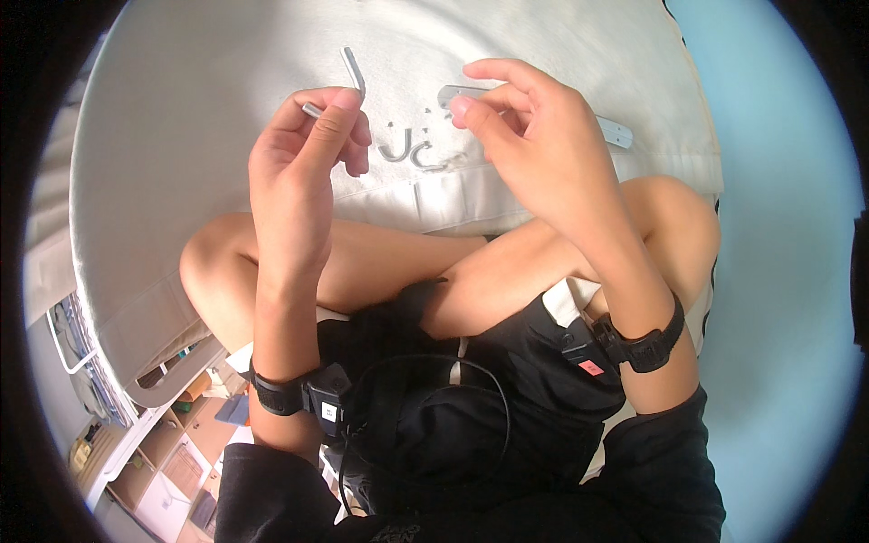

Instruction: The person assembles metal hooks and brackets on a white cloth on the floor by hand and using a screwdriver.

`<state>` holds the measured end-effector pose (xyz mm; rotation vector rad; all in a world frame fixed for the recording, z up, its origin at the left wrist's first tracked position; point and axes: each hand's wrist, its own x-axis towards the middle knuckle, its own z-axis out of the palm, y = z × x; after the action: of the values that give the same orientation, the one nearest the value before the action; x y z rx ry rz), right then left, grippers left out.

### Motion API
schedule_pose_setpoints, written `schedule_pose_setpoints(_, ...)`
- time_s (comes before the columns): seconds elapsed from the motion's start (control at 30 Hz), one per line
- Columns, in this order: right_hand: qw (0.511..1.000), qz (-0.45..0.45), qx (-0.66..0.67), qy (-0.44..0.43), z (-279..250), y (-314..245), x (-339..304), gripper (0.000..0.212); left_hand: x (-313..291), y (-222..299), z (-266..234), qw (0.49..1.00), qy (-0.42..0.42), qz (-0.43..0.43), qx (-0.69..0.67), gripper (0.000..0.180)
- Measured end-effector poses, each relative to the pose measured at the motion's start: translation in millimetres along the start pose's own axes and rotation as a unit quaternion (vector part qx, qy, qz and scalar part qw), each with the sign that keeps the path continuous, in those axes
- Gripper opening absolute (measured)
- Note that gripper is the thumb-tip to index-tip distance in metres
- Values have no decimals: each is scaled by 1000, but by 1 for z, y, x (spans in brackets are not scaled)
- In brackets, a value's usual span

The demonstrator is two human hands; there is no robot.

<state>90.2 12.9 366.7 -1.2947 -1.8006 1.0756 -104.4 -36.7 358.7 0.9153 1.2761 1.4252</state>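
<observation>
My left hand is closed round a bent silver metal rod, pinched between thumb and fingers. One end points up, the other sticks out on the left, and the bend is partly covered. My right hand is raised to the right, thumb and forefinger apart, the other fingers curled. Behind it a flat silver metal bar with holes runs across; whether the hand touches it I cannot tell. Between the hands, two curved metal hooks, one J-shaped and one C-shaped, lie on the white sheet among several small dark pieces.
I sit cross-legged on a bed with a white sheet. My knees rise at both sides. A thin black cable loops over my lap, and each wrist wears a black strap device. Shelves with items stand at lower left; a light blue surface fills the right.
</observation>
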Motion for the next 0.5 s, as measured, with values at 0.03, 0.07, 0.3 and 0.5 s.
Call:
schedule_pose_setpoints(0.03,1000,12,16,-6,-2,-3,0,25,0,-1,1,1000,-1,-1,-1,16)
schedule_pose_setpoints(0.07,999,24,32,-11,-5,-7,1,27,1,-2,1,1000,-6,-1,5,17)
schedule_pose_setpoints(0.3,996,4,62,56,-77,-70,-36,24,4,-3,-4,991,11,-34,127,20)
schedule_pose_setpoints(0.5,982,26,-3,188,-179,-42,-111,17,7,-2,1,927,-22,-55,371,28)
